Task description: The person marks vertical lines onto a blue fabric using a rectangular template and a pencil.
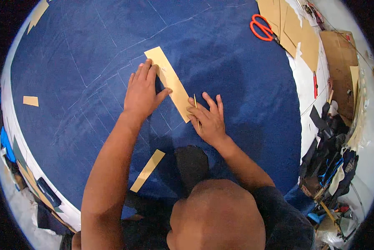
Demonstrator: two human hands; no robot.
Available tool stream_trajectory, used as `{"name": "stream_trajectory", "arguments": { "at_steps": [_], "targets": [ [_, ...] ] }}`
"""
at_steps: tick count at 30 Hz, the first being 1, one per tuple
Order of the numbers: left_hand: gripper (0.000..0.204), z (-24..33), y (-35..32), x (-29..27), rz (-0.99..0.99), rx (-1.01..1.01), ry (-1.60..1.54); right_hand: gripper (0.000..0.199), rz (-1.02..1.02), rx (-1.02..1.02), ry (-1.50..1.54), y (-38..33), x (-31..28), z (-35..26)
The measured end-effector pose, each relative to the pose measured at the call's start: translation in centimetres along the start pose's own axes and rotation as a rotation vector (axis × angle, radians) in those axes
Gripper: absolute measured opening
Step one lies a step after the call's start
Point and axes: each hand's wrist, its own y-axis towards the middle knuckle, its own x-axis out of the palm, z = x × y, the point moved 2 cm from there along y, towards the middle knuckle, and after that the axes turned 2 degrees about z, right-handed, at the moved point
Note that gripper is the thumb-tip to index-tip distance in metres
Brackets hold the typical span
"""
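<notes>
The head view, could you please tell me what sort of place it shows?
Probably a cloth-cutting workshop: a line-marked blue cloth, a card strip and scissors suggest it.

Count two hands [142,95], one stick [195,101], one scissors [267,39], and three cards [173,85] wholly on cloth [258,137].

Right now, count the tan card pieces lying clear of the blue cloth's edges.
3: the longest piece under the left hand; a narrow piece beside the left forearm; a short piece at far left. More may be hidden underneath.
</notes>
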Motion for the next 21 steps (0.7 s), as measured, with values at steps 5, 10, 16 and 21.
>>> {"name": "stream_trajectory", "arguments": {
  "at_steps": [5,10,16,21],
  "targets": [
    [0.077,0.03,-0.12,0.09,0.012,0.017,0.023,0.022,0.019,-0.027,-0.026,-0.1,0.1,0.01],
    [0.078,-0.18,-0.21,0.17,0.016,0.015,0.028,0.023,0.028,-0.03,-0.033,-0.04,0.02,-0.22],
    [0.079,-0.04,-0.13,0.35,0.005,-0.003,0.031,0.026,0.034,-0.037,-0.041,-0.18,0.13,-0.1],
    [0.078,-0.23,-0.14,0.42,0.019,0.009,0.037,0.026,0.034,-0.04,-0.047,-0.12,0.1,-0.22]
  ]
}}
